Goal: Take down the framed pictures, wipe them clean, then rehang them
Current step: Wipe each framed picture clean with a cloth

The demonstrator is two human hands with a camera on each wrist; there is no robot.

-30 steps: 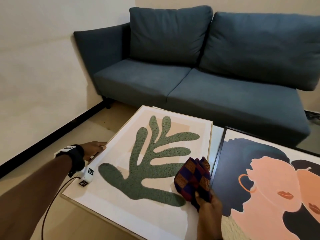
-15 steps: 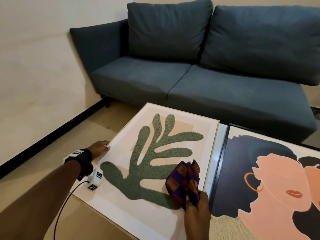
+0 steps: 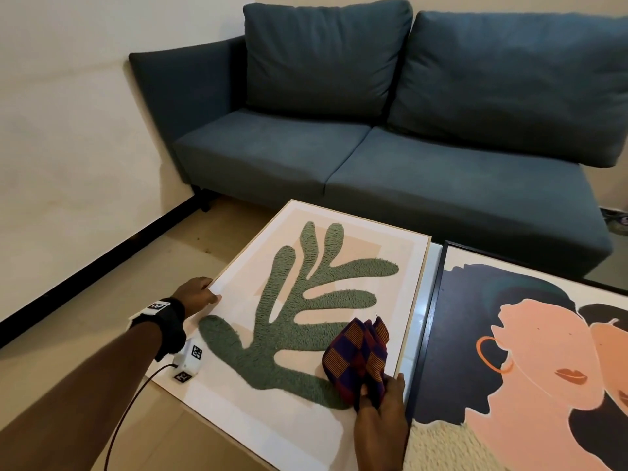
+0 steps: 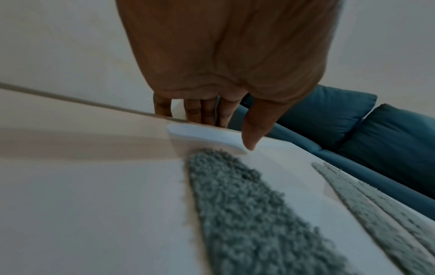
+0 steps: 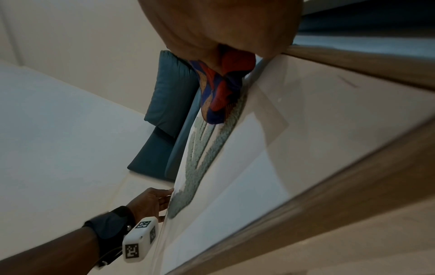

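head view shows the leaf picture [image 3: 306, 300] flat beside a portrait picture [image 3: 509, 351], the right hand [image 3: 380, 413] clutching a checked cloth [image 3: 356, 355] on its glass. only the left wrist view shows the left hand [image 4: 223, 55] fingers [image 4: 195, 111] hooked over the frame edge, thumb on top.

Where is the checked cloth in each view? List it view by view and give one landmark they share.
Head: checked cloth low, right of centre, bunched in the right hand on the leaf picture.
Left wrist: not in it.
Right wrist: top centre, hanging from the hand.
Shared landmark: the green leaf shape, seen in all three.
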